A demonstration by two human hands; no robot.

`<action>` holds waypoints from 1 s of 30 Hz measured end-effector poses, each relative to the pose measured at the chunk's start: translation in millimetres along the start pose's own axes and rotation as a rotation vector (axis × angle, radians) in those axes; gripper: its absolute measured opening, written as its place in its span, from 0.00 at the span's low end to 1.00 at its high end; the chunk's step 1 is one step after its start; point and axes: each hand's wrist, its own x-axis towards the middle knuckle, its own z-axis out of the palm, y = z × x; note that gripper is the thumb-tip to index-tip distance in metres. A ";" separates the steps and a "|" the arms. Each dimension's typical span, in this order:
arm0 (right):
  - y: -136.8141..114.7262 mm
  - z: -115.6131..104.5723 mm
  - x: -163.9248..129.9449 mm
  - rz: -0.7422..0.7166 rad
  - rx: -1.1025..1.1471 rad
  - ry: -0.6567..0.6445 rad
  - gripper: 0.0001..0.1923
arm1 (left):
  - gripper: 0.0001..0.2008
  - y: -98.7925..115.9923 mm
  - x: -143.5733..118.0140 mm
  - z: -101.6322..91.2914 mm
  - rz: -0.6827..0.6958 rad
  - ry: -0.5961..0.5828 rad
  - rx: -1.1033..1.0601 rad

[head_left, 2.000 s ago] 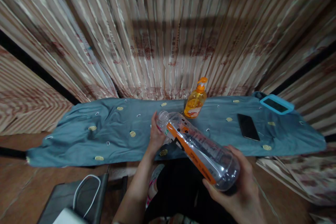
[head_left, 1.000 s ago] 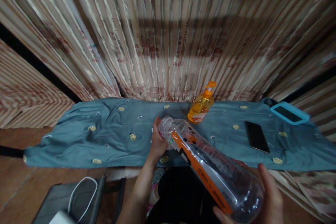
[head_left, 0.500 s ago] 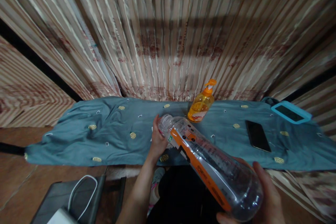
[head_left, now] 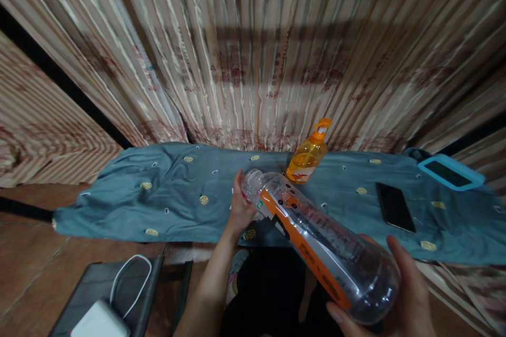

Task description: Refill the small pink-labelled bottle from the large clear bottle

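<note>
Head view, one frame. A large clear plastic bottle (head_left: 316,237) with an orange label lies tilted across the lap, its neck pointing away toward the tabletop (head_left: 118,205) and its base toward the body. It is held in the air over the near edge of the tabletop, resting on nothing.

Right hand (head_left: 399,295): grip closed around the base of the bottle, thumb on the near side, fingers curled up over the far side.

Left hand (head_left: 242,208): grip closed at the bottle's neck, fingers wrapped about the mouth end. Whether a cap is on cannot be told; the neck is partly hidden by the fingers.

Tabletop is covered by a blue-grey cloth with small yellow round motifs. Standing on it just beyond the bottle's neck: an orange pump bottle (head_left: 307,155), upright, close to the striped curtain (head_left: 253,52) behind. To the right, well apart from the hands: a black phone (head_left: 395,206) lying flat, and farther right a device in a light blue case (head_left: 450,172).

Lower left, on a dark seat or stool (head_left: 79,295): a white power adapter (head_left: 100,320) with a looped white cable (head_left: 128,279).
</note>
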 end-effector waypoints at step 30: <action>-7.6 2.3 16.3 -0.079 -0.035 0.002 0.56 | 0.52 1.4 2.3 4.5 -0.008 0.041 -0.010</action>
